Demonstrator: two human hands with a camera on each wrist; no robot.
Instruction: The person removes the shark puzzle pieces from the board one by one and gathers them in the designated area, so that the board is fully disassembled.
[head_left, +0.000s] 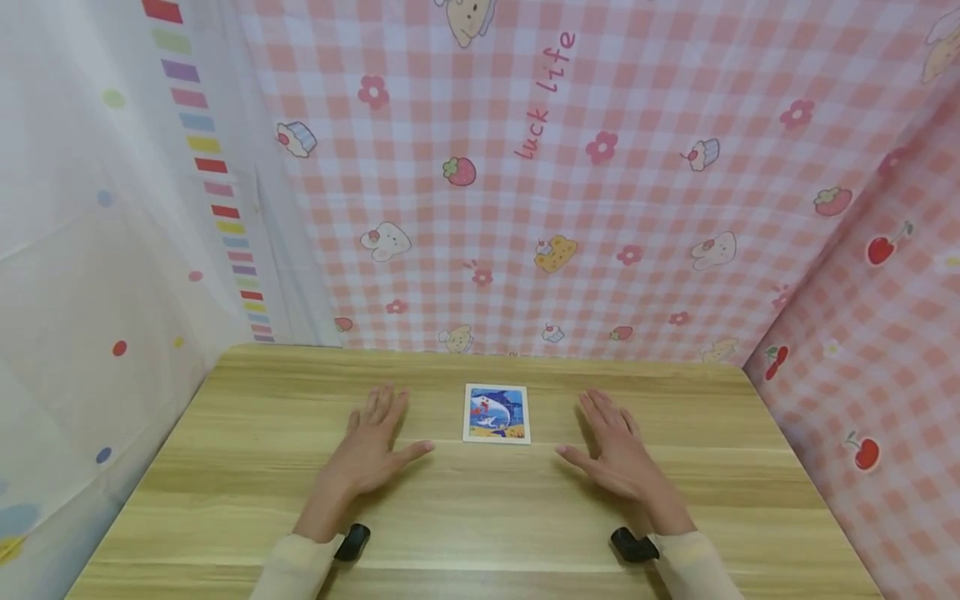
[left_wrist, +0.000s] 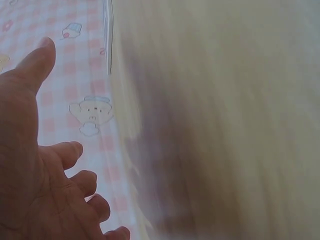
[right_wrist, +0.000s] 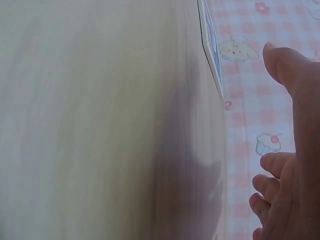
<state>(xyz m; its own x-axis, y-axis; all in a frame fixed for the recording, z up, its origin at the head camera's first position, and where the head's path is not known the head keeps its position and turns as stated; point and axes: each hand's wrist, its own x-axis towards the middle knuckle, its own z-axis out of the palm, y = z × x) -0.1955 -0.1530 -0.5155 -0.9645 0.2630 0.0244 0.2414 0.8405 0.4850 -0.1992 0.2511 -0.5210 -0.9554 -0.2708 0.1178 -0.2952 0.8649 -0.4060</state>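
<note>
A small square picture puzzle point(head_left: 497, 414) with a white border lies flat on the wooden table, showing a blue sea animal, perhaps a dolphin or whale, above a smaller one. To its left, the left hand point(head_left: 372, 446) is held palm down over the wood, thumb pointing toward the puzzle and fingers spread. On the opposite side, the right hand point(head_left: 613, 450) mirrors it, also with nothing in its fingers. Both wrist views show the palms above the table, with shadows beneath. The puzzle's thin white edge point(right_wrist: 212, 50) appears in the right wrist view.
The wooden table point(head_left: 480, 517) ends at a pink checked curtain point(head_left: 525, 208) behind it. Another checked cloth point(head_left: 885, 350) hangs on the right, and a white dotted sheet point(head_left: 97, 275) on the left. Each wrist carries a black device point(head_left: 352, 542).
</note>
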